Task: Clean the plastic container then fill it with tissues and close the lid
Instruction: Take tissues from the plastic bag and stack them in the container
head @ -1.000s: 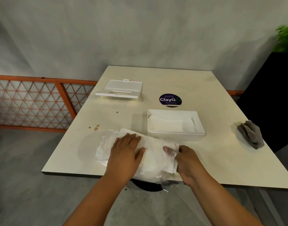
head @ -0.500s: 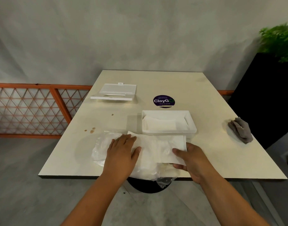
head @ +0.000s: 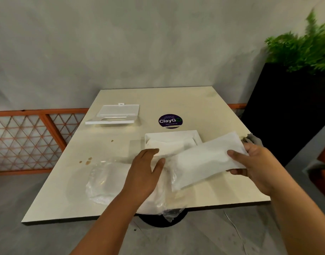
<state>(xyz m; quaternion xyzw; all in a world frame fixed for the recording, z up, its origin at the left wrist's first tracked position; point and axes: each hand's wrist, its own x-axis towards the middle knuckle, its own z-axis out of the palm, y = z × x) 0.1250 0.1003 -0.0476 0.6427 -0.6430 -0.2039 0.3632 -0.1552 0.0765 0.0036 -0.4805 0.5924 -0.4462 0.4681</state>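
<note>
The open white plastic container (head: 197,135) sits mid-table with white tissues lying inside. Its white lid (head: 113,115) lies apart at the far left of the table. My right hand (head: 255,168) grips a stack of white tissues (head: 204,159) by its right end, lifted above the table just right of the container. My left hand (head: 143,173) presses flat, fingers straight, on the clear plastic tissue wrapper (head: 106,183) near the table's front edge.
A grey cloth (head: 255,139) peeks out behind my right hand at the table's right edge. A purple round sticker (head: 170,121) marks the table centre. Brown stains (head: 87,161) spot the left side. An orange lattice railing (head: 29,137) stands left, a black planter (head: 287,107) right.
My right hand has pulled the tissue stack out of the wrapper and lifted it up and to the right. My left hand stays pressed on the wrapper.
</note>
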